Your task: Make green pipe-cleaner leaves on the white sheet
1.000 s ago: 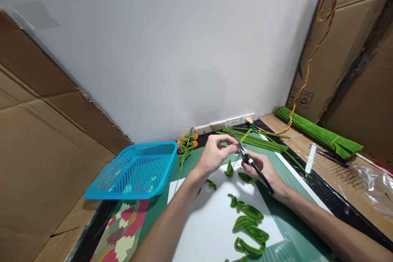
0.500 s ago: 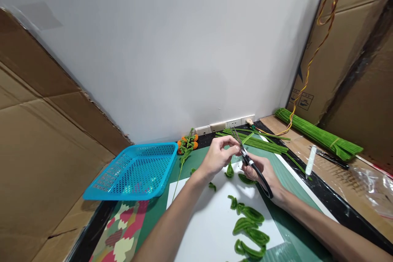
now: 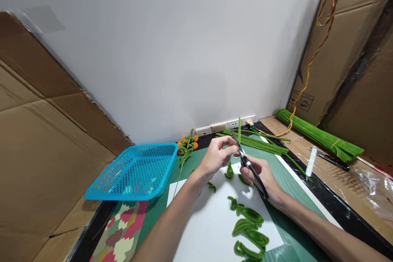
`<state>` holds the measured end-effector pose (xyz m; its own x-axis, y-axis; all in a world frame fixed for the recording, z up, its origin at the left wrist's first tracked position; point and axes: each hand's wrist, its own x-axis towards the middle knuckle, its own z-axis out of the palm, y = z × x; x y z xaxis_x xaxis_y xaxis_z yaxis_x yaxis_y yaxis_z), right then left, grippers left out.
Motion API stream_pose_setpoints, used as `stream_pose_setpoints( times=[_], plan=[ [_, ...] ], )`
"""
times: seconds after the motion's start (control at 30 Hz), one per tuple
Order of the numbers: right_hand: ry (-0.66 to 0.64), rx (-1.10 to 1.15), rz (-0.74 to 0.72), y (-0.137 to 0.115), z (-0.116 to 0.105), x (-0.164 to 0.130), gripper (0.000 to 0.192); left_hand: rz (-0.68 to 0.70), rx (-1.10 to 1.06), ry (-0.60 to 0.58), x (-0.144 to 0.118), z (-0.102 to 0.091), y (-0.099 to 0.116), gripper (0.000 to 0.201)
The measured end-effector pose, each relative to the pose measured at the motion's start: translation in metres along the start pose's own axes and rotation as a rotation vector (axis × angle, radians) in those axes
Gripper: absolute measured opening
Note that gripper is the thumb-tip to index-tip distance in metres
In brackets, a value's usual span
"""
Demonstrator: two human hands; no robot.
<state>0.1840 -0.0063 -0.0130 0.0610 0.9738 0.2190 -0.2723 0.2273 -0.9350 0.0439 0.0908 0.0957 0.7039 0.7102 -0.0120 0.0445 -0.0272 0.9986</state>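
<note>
green stem point(image 3: 239, 126) – scissors point(image 3: 248, 163) alongside

The scissors point(image 3: 249, 165) pair shiny metal blades with glossy black plastic handles; the pipe cleaners point(image 3: 249, 226) look fuzzy, the white paper sheet point(image 3: 211, 221) matt, the blue basket point(image 3: 135, 171) perforated plastic.

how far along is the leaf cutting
Done: several folded green leaf loops lie on the white sheet. In hand: the left hand pinches a green stem upright while the right hand holds scissors at it. Left: loose stems behind the hands and a tied bundle look unused.
</note>
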Motion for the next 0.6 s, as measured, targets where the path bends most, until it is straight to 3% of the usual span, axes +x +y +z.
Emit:
stream_pose_setpoints(
  times=[0.6],
  plan=[
    [-0.061,-0.102,-0.051,-0.014,-0.006,0.001,0.058,0.041,0.061,-0.119,0.001,-0.012,0.005,0.024]
  ],
)
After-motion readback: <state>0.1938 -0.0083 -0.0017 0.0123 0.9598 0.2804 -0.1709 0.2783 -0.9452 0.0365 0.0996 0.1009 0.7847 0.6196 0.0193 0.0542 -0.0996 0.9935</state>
